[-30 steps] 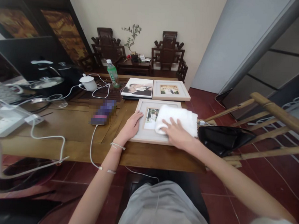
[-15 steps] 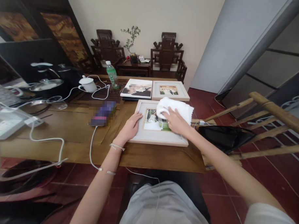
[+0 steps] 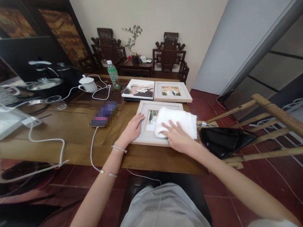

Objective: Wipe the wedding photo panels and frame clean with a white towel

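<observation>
A pale picture frame (image 3: 146, 138) with a photo lies flat on the wooden table in front of me. My left hand (image 3: 134, 127) grips its left edge, fingers resting over the border. Over the frame's right half is a folded white cloth (image 3: 188, 121), which hides part of the photo. My right hand (image 3: 178, 137) holds this cloth down against the frame, its fingers spread across the fabric. Just behind lie a second picture frame (image 3: 184, 91) and a white-edged photo panel (image 3: 139, 89) on something dark.
A phone (image 3: 103, 115) on a charging cable lies left of the frame. Farther left are a white lidded cup (image 3: 89, 85), a green-labelled bottle (image 3: 113, 75), a power strip (image 3: 3, 123) and a pot (image 3: 46, 86). A bamboo chair (image 3: 278, 109) with a black bag (image 3: 227, 141) stands at right.
My right hand and the cloth have moved toward me and slightly right over the frame, uncovering its far border. My left hand stays on the left edge.
</observation>
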A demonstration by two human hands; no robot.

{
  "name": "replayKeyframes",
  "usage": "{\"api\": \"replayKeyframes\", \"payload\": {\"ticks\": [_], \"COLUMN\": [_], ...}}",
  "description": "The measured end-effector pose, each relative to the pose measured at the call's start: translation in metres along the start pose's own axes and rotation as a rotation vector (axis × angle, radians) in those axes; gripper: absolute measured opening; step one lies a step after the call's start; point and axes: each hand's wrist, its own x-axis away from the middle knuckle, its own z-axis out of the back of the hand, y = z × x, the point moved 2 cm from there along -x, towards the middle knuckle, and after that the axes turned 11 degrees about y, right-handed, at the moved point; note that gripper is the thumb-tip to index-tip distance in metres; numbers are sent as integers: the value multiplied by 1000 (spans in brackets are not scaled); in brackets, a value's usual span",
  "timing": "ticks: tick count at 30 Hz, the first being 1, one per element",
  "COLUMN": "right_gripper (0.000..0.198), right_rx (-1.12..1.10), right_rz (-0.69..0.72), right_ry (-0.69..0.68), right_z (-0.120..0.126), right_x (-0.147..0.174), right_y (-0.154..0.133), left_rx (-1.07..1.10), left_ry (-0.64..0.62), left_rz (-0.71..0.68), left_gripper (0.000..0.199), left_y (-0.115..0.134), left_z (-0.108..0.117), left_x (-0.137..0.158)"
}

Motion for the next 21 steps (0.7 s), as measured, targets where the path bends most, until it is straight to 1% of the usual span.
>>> {"api": "replayKeyframes", "payload": {"ticks": [2, 4, 7, 9, 13, 15, 17, 19, 21], "right_gripper": [61, 60, 62, 65, 61, 63, 65, 64, 64], "right_rx": [-46, -96, -158, -177, -127, -103, -81, -52, -17], "right_rz": [45, 100, 145, 135, 65, 7, -85, -176, -214], "right_ry": [-16, -20, 20, 68, 204, 276, 338, 374, 350], "right_z": [10, 16, 13, 4, -13, -15, -15, -15, -16], "right_x": [24, 38, 38, 24, -20, -43, -62, -74, -78], "right_y": [-16, -24, -19, -3, 39, 60, 78, 90, 92], "left_rx": [0, 4, 6, 4, 1, -5, -8, -6, -3], "left_ry": [-1, -2, -3, -4, 0, 2, 1, -4, -11], "left_rz": [2, 4, 7, 4, -17, -29, -29, -21, -18], "left_gripper": [43, 43, 43, 43, 42, 42, 42, 42, 42], "left_y": [0, 0, 0, 0, -1, -1, -1, -1, -1], "left_z": [-1, -1, 0, 0, 2, 2, 3, 3, 4], "left_x": [0, 0, -1, -1, -1, -1, -1, -1, -1]}}
